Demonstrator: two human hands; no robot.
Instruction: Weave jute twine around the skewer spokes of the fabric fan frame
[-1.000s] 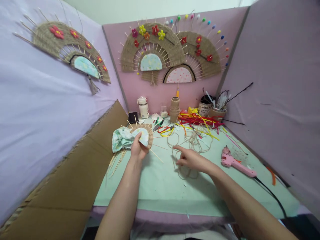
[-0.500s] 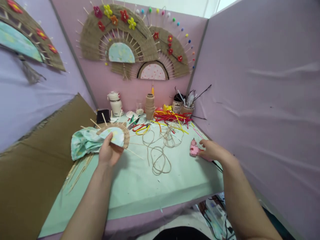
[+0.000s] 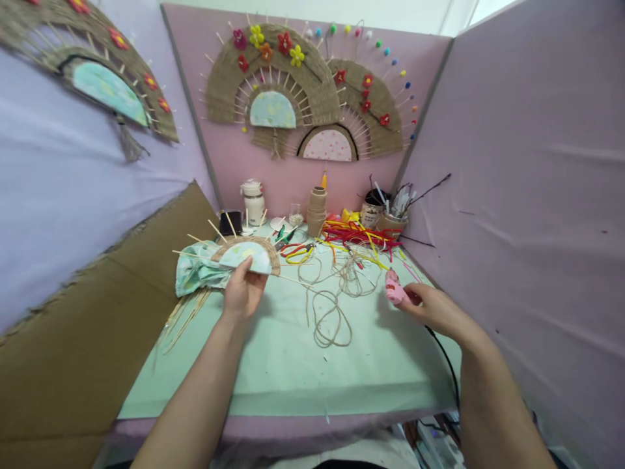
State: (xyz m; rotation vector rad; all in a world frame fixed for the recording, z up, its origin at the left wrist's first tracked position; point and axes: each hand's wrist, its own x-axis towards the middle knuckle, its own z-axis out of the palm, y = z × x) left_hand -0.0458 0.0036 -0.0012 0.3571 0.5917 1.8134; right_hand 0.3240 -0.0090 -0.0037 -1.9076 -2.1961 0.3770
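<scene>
Pinched in my left hand (image 3: 245, 291) is a half-round fan (image 3: 247, 253) with a pale green patterned centre, a woven twine band and thin sticks poking outward. My right hand (image 3: 432, 307) has its fingers wrapped around the handle of a pink glue gun (image 3: 394, 288), nozzle pointing up and away. A black cord (image 3: 446, 358) trails from below that hand over the table edge. Between my hands lies a loose tangle of twine (image 3: 332, 319), one strand reaching toward the fan. Crumpled green cloth (image 3: 195, 267) sits just left of the fan.
Scissors (image 3: 297, 253), red and yellow pipe cleaners (image 3: 361, 233), a twine cone (image 3: 316, 212) and a white bottle (image 3: 252, 203) stand or lie at the back. Cups with twigs (image 3: 392, 221) are back right. Bamboo sticks (image 3: 188, 319) and a cardboard sheet (image 3: 97, 326) lie left. Finished fans (image 3: 273, 71) hang on the wall.
My right hand has closed around the glue gun and lifted it, tilting it. The camera view has turned left, so everything appears further right. My left hand still holds the fan.
</scene>
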